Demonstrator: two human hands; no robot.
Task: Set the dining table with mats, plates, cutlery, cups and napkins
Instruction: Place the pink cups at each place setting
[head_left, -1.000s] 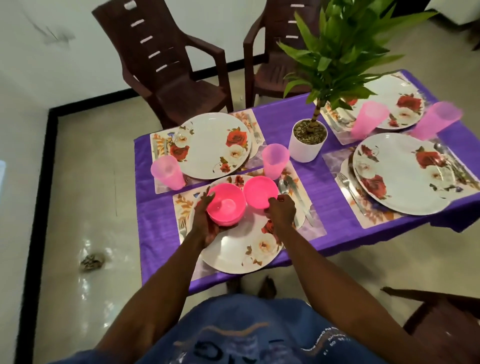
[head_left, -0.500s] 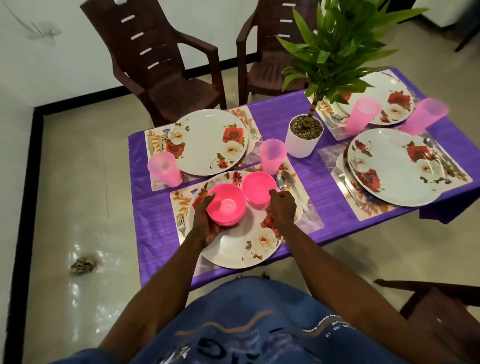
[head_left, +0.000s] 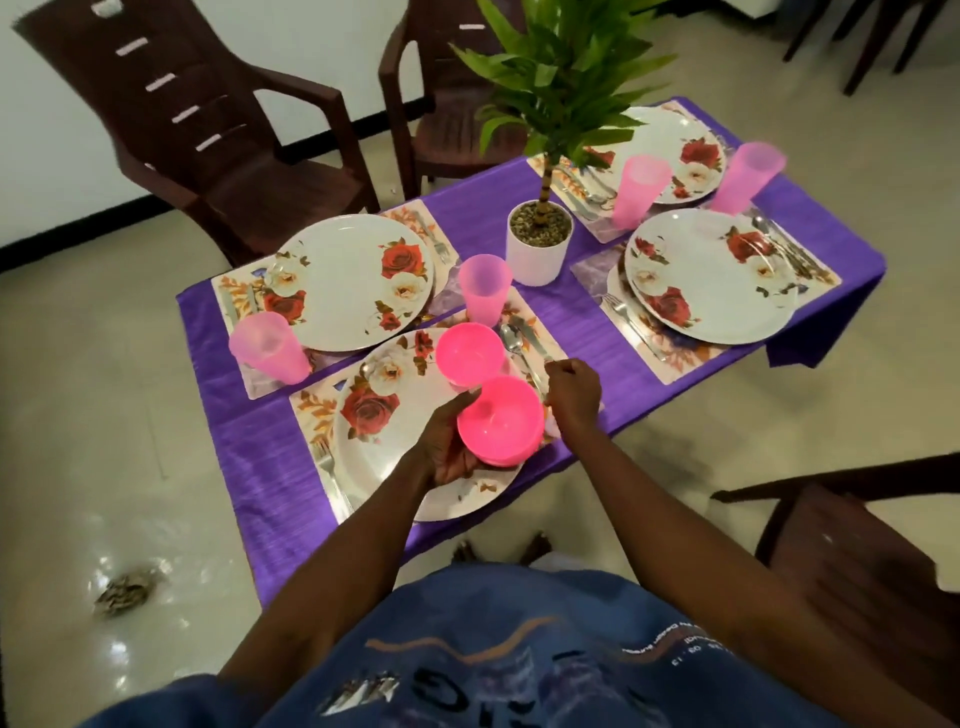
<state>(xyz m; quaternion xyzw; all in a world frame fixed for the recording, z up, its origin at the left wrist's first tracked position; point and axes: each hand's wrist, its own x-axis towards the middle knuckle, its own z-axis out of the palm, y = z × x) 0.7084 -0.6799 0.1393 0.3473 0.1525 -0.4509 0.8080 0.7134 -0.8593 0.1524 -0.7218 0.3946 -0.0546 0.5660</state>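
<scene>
Cradling a stack of pink bowls (head_left: 501, 427) from below, the left hand (head_left: 451, 451) wraps around it with the palm up and the fingers spread under the base, so the stack rides above the nearest plate (head_left: 400, 441) rather than resting on it; the layered rims at the bottom suggest more than one bowl, likely kept nested for handing out one per setting. A single pink bowl (head_left: 469, 353) already sits on the far edge of that plate, just beyond the held stack. The right hand (head_left: 571, 392) hovers just beside the stack, over the spoon (head_left: 511, 338) and other cutlery on the right of the mat (head_left: 311, 415); its fingers are curled in, and I cannot tell whether they pinch anything. In this one head view, the counter (head_left: 582, 332) carries four settings under a purple cloth: each floral mat bears a rose-printed plate, cutlery flanks the plates, and a pale pink cup (head_left: 484, 288) stands at the head of the near setting, with three more cups (head_left: 638, 192) by the other places. A potted plant (head_left: 540, 239) stands in the middle, between the settings, probably as a centrepiece out of the diners' reach. No napkins show, so by my reading that step is still open. Pale lettering runs across the blue shirt (head_left: 519, 665) at the bottom, too blurred and upside down to read; nothing else bears writing.
</scene>
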